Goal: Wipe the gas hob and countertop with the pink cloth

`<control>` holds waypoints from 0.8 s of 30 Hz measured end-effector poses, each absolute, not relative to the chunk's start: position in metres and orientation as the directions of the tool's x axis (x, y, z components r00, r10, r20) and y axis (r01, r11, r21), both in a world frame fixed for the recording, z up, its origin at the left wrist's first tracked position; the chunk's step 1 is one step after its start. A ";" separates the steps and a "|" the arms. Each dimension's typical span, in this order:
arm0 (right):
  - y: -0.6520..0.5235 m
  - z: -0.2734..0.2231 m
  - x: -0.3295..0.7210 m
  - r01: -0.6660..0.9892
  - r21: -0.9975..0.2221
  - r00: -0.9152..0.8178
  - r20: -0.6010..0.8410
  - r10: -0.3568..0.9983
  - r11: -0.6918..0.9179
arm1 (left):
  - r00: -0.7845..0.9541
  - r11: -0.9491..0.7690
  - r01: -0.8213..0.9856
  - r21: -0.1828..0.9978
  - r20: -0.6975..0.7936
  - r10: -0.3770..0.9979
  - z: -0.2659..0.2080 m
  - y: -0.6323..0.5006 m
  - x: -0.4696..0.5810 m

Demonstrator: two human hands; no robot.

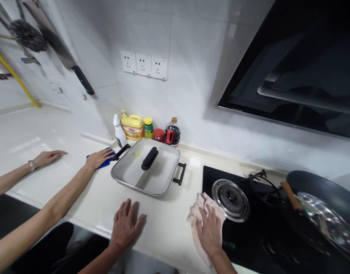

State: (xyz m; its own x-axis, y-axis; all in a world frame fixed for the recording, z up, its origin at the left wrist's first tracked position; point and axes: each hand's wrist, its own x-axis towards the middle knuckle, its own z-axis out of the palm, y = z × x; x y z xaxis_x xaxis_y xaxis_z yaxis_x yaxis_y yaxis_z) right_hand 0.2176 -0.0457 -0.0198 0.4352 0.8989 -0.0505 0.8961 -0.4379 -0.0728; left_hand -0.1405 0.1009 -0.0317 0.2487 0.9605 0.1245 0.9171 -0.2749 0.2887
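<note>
My left hand (126,225) rests on the white countertop (160,224) with its fingers spread, holding nothing. Under my right hand (210,232) a pale pink cloth (196,217) is bunched and pressed down, my fingers bent over it. The cloth lies across the left edge of the black glass gas stove (249,243), close to a round burner (231,200). Beyond my left hand stands a square pan with a glass lid (163,171), which has a black handle (150,158) on top.
At left, a co-worker's hand presses a blue cloth (105,163); their other hand (48,158) lies on the counter. Behind the pan stand a spray bottle (119,131), a yellow jug (132,127) and jars. A wok (320,186) sits right, below a black range hood (300,68).
</note>
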 end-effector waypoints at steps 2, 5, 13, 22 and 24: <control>-0.031 -0.015 0.224 0.901 -0.103 0.417 -0.061 0.907 -0.421 | 0.257 -0.273 0.921 0.278 0.093 0.962 -0.031 0.102 -0.141; -0.004 -0.011 0.238 0.900 -0.142 0.409 -0.055 0.911 -0.412 | 0.248 -0.250 0.939 0.237 0.035 0.968 -0.030 0.104 -0.140; 0.080 0.001 0.283 0.902 -0.191 0.383 -0.065 0.922 -0.388 | 0.170 -0.166 0.981 0.099 -0.031 0.985 -0.030 0.113 -0.135; 0.167 0.007 0.347 0.856 -0.238 0.448 -0.100 0.889 -0.458 | 0.230 -0.237 0.970 0.062 0.102 0.968 -0.033 0.114 -0.146; 0.176 0.005 0.369 0.844 -0.249 0.457 -0.128 0.880 -0.475 | 0.219 -0.227 0.971 0.077 0.100 0.971 -0.032 0.115 -0.146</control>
State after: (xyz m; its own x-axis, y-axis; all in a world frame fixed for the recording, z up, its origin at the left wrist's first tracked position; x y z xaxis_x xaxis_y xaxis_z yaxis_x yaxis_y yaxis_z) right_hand 0.3694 0.1765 0.0051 0.4574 0.8801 -0.1275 0.8443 -0.4748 -0.2485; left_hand -0.1455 0.1145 -0.0324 0.2189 0.9706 0.1001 0.9708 -0.2269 0.0773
